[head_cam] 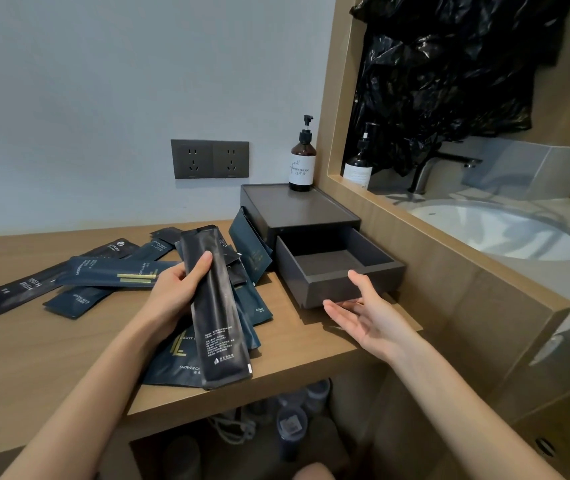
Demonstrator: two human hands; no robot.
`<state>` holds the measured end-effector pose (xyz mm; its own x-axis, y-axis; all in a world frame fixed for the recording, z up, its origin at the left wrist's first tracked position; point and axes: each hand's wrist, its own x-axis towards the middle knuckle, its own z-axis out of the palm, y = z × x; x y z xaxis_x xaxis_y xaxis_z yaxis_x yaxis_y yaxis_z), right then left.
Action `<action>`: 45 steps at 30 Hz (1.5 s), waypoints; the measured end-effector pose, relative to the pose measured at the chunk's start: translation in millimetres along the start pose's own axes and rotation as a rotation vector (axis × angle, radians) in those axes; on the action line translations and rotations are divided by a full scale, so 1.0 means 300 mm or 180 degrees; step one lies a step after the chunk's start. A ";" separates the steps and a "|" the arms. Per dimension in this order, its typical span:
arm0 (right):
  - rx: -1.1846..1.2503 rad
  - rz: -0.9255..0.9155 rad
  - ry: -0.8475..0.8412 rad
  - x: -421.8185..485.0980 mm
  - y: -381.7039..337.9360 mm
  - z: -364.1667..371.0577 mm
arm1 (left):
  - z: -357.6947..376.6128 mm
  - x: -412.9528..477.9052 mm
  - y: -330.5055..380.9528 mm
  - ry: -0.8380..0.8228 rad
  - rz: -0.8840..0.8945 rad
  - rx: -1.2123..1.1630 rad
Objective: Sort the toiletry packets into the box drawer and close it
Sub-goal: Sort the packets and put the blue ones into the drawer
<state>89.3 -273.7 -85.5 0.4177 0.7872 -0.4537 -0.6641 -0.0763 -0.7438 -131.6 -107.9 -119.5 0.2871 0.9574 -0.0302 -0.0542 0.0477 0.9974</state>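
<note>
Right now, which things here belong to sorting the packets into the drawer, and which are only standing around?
Part of the job:
- black packet, held in the left hand
- pile of packets on the counter
- open drawer of the box
- right hand, open by the drawer front

Just standing around:
- soap bottle on the box
- wall sockets
- black plastic bag

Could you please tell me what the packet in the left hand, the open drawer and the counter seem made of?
The long black packet in the left hand looks like matte plastic or foil film, with creases and faint sheen. The dark grey drawer seems matte plastic or coated board; its even faces leave that open. The light brown counter shows wood grain, perhaps laminate.
</note>
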 end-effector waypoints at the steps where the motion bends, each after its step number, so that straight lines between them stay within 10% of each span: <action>1: 0.0021 0.0000 0.0013 -0.008 0.004 -0.008 | 0.001 -0.001 -0.001 -0.0020 0.0002 0.0014; 15: -0.0836 -0.0427 -0.0079 -0.071 0.054 -0.109 | 0.000 -0.014 0.002 -0.0278 0.0006 -0.0023; 25: -0.2825 -0.0879 -0.1495 -0.151 0.149 -0.024 | -0.012 -0.021 0.015 -0.0148 0.0002 -0.0313; 33: -0.3692 -0.2191 -0.0806 -0.035 0.253 0.210 | -0.005 -0.028 0.014 0.0111 0.0283 -0.0316; 45: -0.3829 -0.2224 -0.0807 0.021 0.281 0.334 | -0.007 -0.016 0.008 0.0583 0.0957 0.0305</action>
<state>-26.2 -213.7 -101.8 0.2290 0.9565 0.1805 0.6106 0.0032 -0.7919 -135.2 -111.7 -117.1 0.0954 0.9601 0.2628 -0.0179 -0.2623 0.9648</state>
